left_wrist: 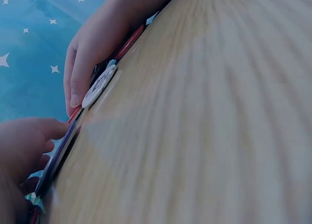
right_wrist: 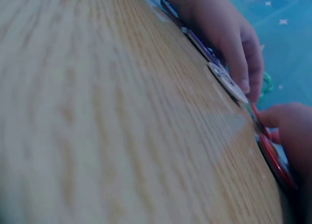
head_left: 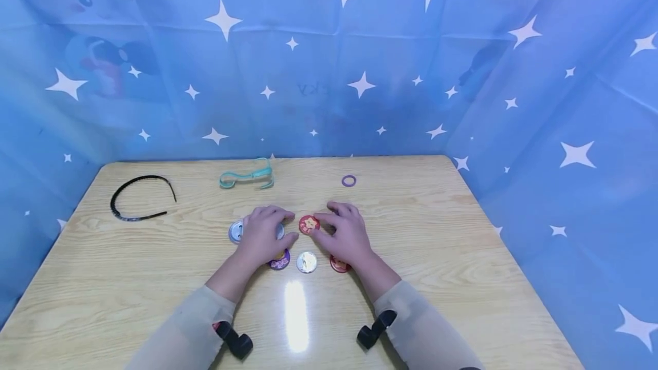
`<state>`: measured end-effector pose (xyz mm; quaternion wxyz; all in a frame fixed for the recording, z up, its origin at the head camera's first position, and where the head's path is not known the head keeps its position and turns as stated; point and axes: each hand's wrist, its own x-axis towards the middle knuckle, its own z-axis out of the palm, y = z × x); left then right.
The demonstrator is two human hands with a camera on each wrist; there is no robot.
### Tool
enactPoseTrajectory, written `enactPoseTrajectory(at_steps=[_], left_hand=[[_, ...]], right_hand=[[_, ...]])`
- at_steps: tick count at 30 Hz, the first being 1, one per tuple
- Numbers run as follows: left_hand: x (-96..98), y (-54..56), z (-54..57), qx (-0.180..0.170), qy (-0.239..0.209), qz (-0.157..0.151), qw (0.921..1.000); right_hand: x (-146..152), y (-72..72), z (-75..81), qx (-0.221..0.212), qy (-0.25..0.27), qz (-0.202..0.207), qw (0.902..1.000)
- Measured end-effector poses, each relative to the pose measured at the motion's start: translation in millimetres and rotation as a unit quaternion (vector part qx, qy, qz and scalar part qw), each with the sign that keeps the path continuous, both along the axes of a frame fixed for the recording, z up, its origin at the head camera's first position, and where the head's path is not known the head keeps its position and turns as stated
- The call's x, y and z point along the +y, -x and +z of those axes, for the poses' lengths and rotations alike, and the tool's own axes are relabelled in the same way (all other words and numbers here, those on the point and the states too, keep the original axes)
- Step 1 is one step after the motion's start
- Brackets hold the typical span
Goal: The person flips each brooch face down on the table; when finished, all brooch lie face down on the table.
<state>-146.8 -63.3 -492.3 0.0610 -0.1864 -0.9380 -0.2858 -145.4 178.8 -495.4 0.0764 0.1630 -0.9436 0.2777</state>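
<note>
A round red badge with a yellow star [head_left: 309,224] lies at the middle of the group. My right hand [head_left: 346,233] pinches its right edge between thumb and forefinger. Just left of it is my left hand [head_left: 264,236], thumb and fingers loosely bent, the tips close to the badge's left side. Partly covered by that hand are a pale blue badge [head_left: 235,232], another bluish badge [head_left: 280,230] and a purple badge [head_left: 279,263]. A silvery white badge [head_left: 307,262] lies between the wrists. A second red badge [head_left: 338,265] shows partly under my right hand.
Along the back of the wooden table [head_left: 411,198] lie a black headband [head_left: 117,201], a turquoise curved strap-like item [head_left: 248,176] and a purple hair tie [head_left: 349,180]. A blue star-patterned curtain [head_left: 319,61] hangs behind the table and at its sides.
</note>
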Motion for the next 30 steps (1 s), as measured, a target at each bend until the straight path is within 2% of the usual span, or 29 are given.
enactPoseTrajectory(at_steps=[7,19,30], left_hand=[[11.2,1.7,0.8,0.007,0.034,0.02,0.9992],[13.3,1.3,-4.2,0.022,0.002,0.015,0.9996],[11.2,0.9,-3.1,0.007,-0.019,0.02,0.9996]], right_hand=[[-2.2,0.3,1.5,-0.011,-0.014,-0.011,0.9998],[1.5,1.4,-1.0,0.001,-0.01,0.001,0.9999],[-0.1,0.7,0.5,0.036,0.061,0.02,0.9973]])
